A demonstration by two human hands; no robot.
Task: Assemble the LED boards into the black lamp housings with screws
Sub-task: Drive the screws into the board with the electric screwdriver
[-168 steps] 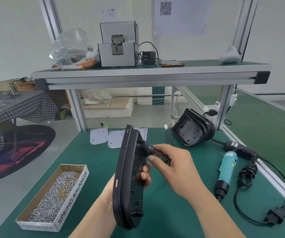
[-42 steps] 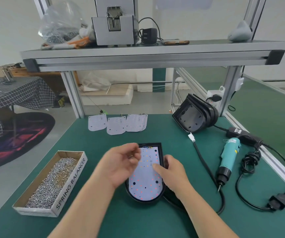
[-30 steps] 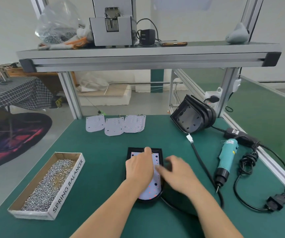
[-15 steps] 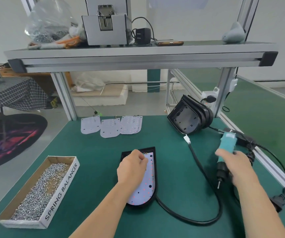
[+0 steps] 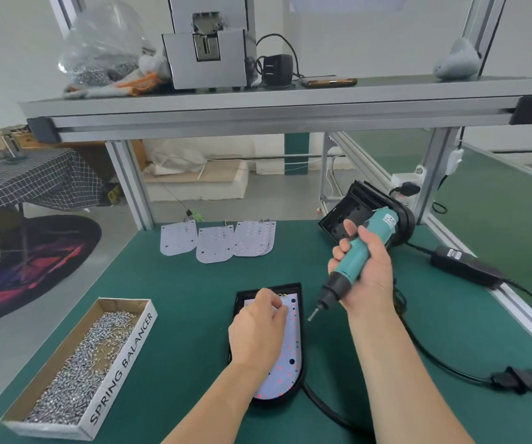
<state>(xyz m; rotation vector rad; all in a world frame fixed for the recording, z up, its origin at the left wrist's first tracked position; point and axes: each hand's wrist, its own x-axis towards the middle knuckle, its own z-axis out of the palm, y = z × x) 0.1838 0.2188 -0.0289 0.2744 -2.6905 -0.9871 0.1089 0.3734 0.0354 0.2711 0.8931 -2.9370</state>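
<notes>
screwdriver [image 5: 359,254] lifted by right hand [image 5: 370,277]; left fingers [image 5: 272,304] rest on led board [image 5: 290,347].

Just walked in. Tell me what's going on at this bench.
A person is fitting an LED board into a black lamp housing on the green bench. The left hand rests on the board, fingers bent near its top end. The right hand grips a teal electric screwdriver, bit angled down beside the housing, not touching the board. A box of screws sits left; spare boards and empty housings wait farther back.
</notes>
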